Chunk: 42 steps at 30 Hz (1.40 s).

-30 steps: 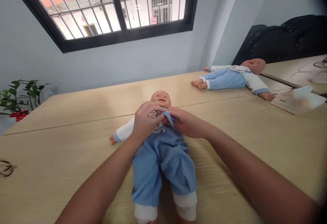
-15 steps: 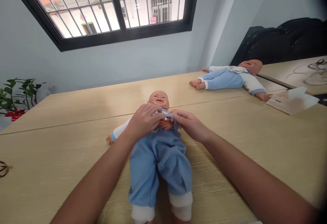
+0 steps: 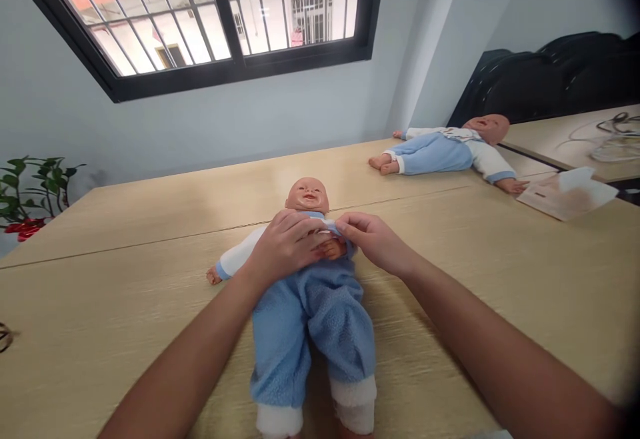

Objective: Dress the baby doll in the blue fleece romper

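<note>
A baby doll (image 3: 306, 193) in a fuzzy blue romper (image 3: 313, 319) with white sleeves lies on its back on the wooden table (image 3: 150, 279), head away from me. My left hand (image 3: 285, 247) rests on the doll's chest, fingers curled on the garment's top. My right hand (image 3: 373, 242) pinches the blue collar edge at the doll's left shoulder. The doll's own small hand shows between my hands.
A second doll (image 3: 445, 152) in the same outfit lies at the table's far right. A flat packet (image 3: 567, 193) sits beyond it, with cables (image 3: 613, 145) on another desk. Dark chairs (image 3: 550, 82) stand behind. A green plant (image 3: 30, 192) is at far left.
My hands have lowered the blue collar flap from a raised pull down onto the doll's chest and shoulder. The view shifted slightly.
</note>
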{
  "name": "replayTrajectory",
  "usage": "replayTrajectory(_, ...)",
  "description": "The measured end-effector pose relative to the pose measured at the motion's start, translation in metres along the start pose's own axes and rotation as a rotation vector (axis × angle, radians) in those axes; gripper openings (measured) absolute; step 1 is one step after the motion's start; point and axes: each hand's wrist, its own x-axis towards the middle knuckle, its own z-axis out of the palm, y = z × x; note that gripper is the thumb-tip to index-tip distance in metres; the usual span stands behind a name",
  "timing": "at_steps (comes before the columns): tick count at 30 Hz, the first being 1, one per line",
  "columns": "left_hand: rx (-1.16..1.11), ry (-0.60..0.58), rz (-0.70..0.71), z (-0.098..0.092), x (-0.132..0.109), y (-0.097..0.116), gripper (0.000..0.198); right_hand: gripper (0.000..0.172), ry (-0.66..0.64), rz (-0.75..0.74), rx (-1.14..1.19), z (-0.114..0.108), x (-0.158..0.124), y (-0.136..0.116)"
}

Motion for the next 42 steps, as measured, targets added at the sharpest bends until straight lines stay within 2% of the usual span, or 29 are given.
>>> replayTrajectory(9,0.0,-0.012,0.09,0.004,-0.001,0.014,0.016,0.039,0.032,0.052,0.008,0.0,0.0,-0.003)
replayTrajectory(14,-0.07,-0.078,0.091,0.008,-0.004,0.015,0.012,0.037,0.077,0.138,-0.142,-0.017,-0.005,-0.016)
replayTrajectory(17,-0.12,-0.051,0.062,0.011,-0.007,0.012,0.01,0.042,-0.004,0.154,-0.265,-0.031,-0.008,-0.017)
replayTrajectory(21,-0.188,0.052,-0.019,0.011,-0.011,0.01,0.02,0.044,-0.121,0.155,-0.274,-0.043,-0.002,-0.002)
replayTrajectory(26,-0.269,0.062,-0.002,0.001,-0.008,0.01,0.029,0.045,0.022,0.081,-0.148,-0.043,0.007,0.019)
replayTrajectory(31,-0.243,0.015,0.008,-0.012,0.005,0.014,0.022,0.037,-0.156,0.041,-0.073,-0.044,0.001,0.016)
replayTrajectory(33,-0.224,0.01,0.016,-0.015,0.009,0.017,0.018,0.028,-0.151,0.008,-0.187,-0.042,-0.003,0.012)
replayTrajectory(36,-0.219,0.013,0.02,-0.015,0.012,0.02,0.017,0.01,-0.054,-0.04,-0.53,-0.037,-0.007,0.008)
replayTrajectory(39,-0.237,0.019,0.019,-0.014,0.011,0.022,0.017,0.008,0.054,-0.087,-0.899,-0.033,-0.006,0.008)
replayTrajectory(42,-0.248,0.022,0.032,-0.014,0.008,0.021,0.02,0.003,0.188,-0.196,-1.186,-0.03,-0.003,0.012)
